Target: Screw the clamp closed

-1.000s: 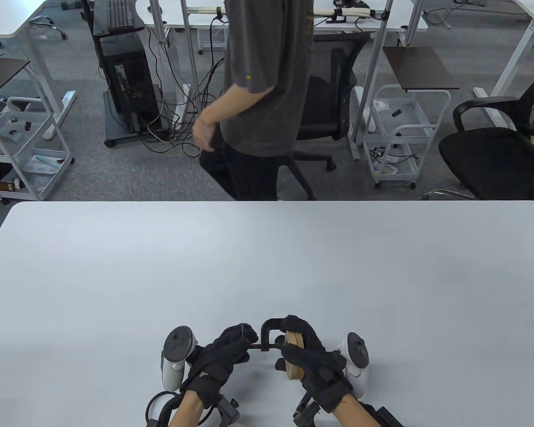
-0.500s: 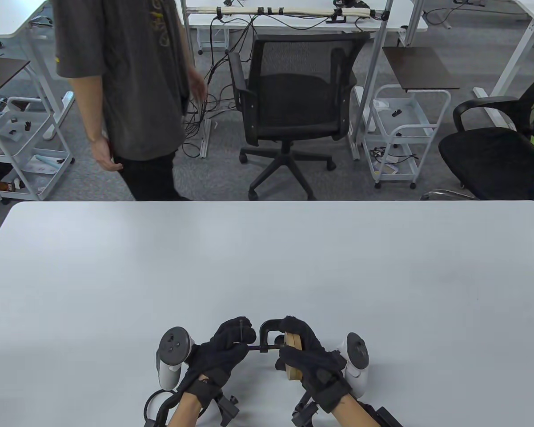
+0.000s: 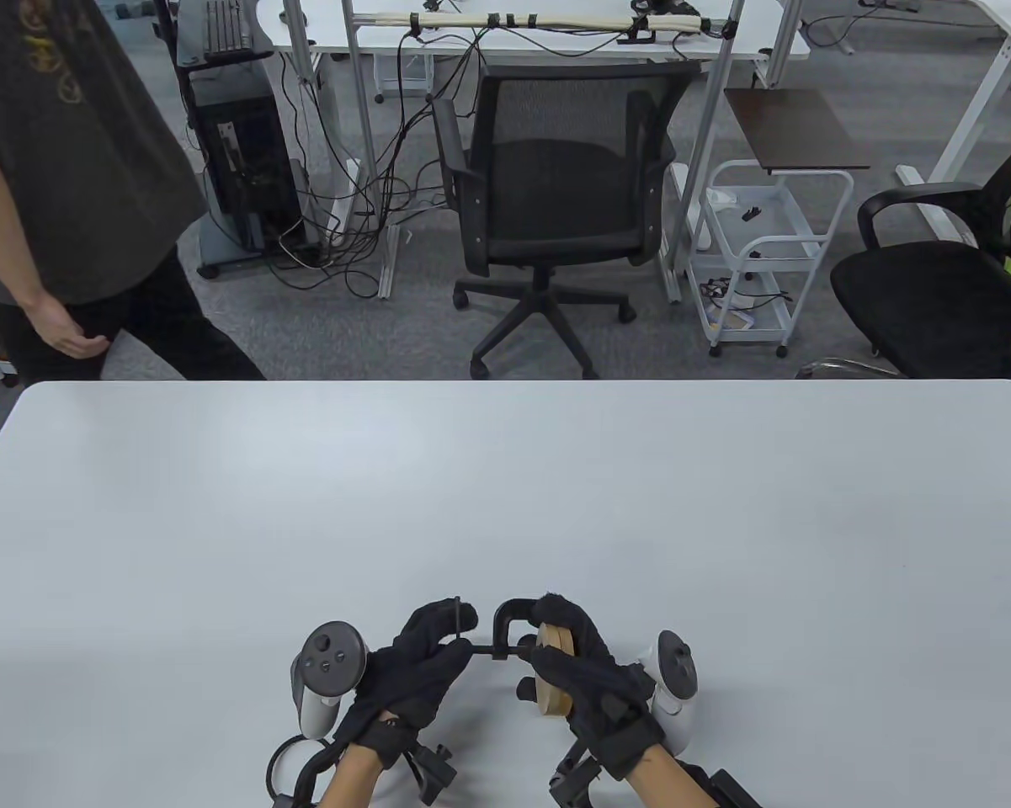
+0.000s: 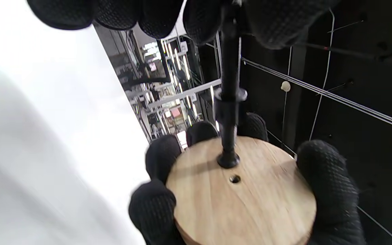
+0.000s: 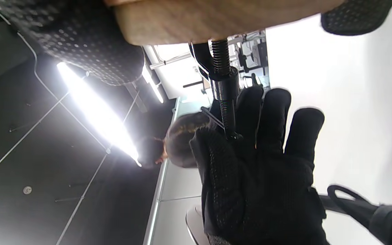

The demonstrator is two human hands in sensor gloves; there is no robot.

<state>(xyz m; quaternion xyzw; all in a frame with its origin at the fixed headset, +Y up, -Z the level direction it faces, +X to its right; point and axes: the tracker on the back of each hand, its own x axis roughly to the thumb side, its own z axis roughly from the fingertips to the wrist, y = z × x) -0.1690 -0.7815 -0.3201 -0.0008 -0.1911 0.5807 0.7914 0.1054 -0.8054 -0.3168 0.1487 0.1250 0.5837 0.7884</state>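
Near the table's front edge, both hands grip the clamp.

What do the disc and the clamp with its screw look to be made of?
Disc: pale wood with visible grain and a matte finish, drilled with a small hole.
Clamp: looks like metal with a black coating; the frame is thin and rigid.
Screw: dark threaded metal with a slight sheen, its pad tip pressing on the disc face.
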